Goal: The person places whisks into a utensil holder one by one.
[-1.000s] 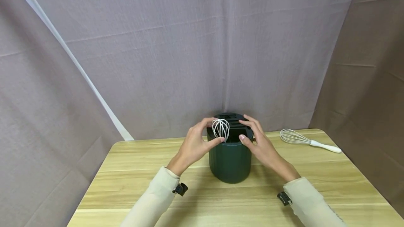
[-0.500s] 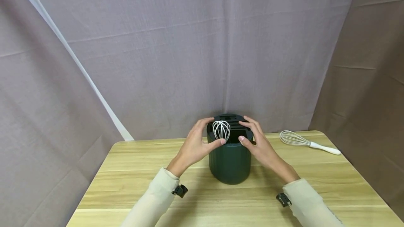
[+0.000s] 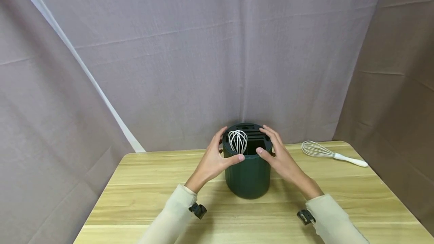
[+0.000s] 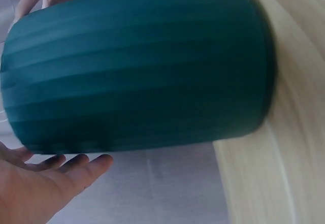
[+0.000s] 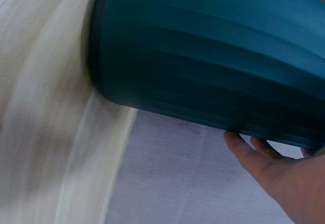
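A dark green utensil holder with a slotted black top stands upright on the table. From its front left compartment rises a white whisk head; the handle is hidden inside. My left hand is spread at the holder's left side, its thumb by the front rim; in the left wrist view its fingers lie loosely alongside the wall. My right hand holds the right side of the rim, thumb in front and fingers over the top. Its fingertips touch the green wall in the right wrist view.
A second white whisk lies on the right of the wooden table, its handle pointing right. Grey curtain cloth hangs right behind the table's back edge, and brown cloth at the right.
My left hand has let go of the whisk head, its thumb and fingers spreading away to the rim and side of the holder. The right hand has barely moved.
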A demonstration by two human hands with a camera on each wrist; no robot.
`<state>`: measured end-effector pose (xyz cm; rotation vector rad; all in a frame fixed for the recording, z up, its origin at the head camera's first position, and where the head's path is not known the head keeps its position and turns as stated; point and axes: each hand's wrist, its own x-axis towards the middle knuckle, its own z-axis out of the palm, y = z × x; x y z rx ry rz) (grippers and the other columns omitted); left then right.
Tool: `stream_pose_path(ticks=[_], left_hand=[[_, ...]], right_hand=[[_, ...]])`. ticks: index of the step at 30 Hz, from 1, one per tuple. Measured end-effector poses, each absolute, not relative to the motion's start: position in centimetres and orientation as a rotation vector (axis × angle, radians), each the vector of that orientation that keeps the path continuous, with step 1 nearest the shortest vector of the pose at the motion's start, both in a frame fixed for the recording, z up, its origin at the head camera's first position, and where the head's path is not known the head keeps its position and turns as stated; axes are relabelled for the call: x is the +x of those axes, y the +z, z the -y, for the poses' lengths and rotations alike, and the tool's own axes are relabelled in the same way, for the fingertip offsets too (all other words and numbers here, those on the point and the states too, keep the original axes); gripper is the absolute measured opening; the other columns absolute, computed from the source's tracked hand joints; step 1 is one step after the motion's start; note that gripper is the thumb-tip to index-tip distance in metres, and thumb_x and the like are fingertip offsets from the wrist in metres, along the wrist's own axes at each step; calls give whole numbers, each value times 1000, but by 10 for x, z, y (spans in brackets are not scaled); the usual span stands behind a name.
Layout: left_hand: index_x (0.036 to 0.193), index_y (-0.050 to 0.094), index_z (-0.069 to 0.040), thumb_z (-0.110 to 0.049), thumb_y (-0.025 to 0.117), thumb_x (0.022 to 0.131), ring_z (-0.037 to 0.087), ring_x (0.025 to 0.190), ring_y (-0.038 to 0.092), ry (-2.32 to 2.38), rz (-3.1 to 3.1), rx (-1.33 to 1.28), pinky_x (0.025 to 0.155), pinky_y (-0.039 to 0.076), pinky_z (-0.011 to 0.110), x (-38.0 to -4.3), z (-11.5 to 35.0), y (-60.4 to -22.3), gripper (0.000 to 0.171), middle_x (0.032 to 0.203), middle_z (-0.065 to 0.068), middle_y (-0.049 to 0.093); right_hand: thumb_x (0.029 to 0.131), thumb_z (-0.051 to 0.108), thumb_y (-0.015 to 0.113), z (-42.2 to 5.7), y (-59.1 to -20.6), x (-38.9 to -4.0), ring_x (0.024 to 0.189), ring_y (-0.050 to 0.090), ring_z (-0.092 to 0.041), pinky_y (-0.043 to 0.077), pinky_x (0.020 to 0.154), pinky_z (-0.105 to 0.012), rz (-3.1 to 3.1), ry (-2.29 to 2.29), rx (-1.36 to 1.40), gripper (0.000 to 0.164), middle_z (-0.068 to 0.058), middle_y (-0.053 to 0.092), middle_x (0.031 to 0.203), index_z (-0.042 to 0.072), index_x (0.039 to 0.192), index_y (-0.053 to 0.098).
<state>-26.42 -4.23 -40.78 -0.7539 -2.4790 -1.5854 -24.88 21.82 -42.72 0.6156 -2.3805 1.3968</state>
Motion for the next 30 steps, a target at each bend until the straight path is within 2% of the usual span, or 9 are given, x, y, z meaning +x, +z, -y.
stream_pose_path(ticks=[4,6,8,11,14,19,30], left_hand=[[168,20,-35,-65,86,78,28,152,39,-1634,2470,-718,119,41,52,-264,37,-415,116,171,3,28],[169,18,-33,-66,87,76,28,153,36,-1629,2479,-694,119,40,52,-265,35,-416,120,172,3,26],[169,18,-30,-67,87,75,29,154,35,-1620,2489,-679,120,39,52,-265,34,-418,123,172,4,25],[170,18,-27,-68,87,74,30,154,34,-1611,2496,-676,120,39,52,-266,34,-420,126,173,5,25],[170,19,-27,-67,88,74,31,154,36,-1604,2491,-675,118,40,53,-266,35,-422,125,172,5,26],[169,23,-29,-61,91,74,30,148,44,-1609,2462,-646,113,46,52,-265,42,-423,120,168,2,34],[167,28,-32,-54,93,74,31,142,51,-1624,2434,-603,108,50,53,-263,63,-425,116,161,-1,45]], right_hand=[[96,41,75,-221,-434,-245,156,15,-52,23,116,-77,2392,1538,573,104,-18,9,175,23,170,5],[92,40,80,-222,-441,-243,153,18,-58,27,115,-77,2388,1614,549,114,-22,5,174,23,170,-1],[90,36,84,-223,-448,-242,149,23,-62,33,112,-75,2396,1660,536,118,-24,6,173,23,170,-2],[88,25,87,-221,-456,-242,147,30,-60,42,107,-71,2396,1709,535,119,-23,13,172,24,171,2],[86,19,89,-218,-460,-242,148,31,-57,46,106,-68,2388,1720,531,119,-19,19,172,30,171,6],[85,21,90,-212,-461,-244,148,33,-54,47,105,-69,2373,1702,526,115,-15,24,171,38,169,13],[84,22,91,-191,-462,-245,147,35,-49,46,107,-68,2344,1679,579,114,-12,29,169,38,168,16]])
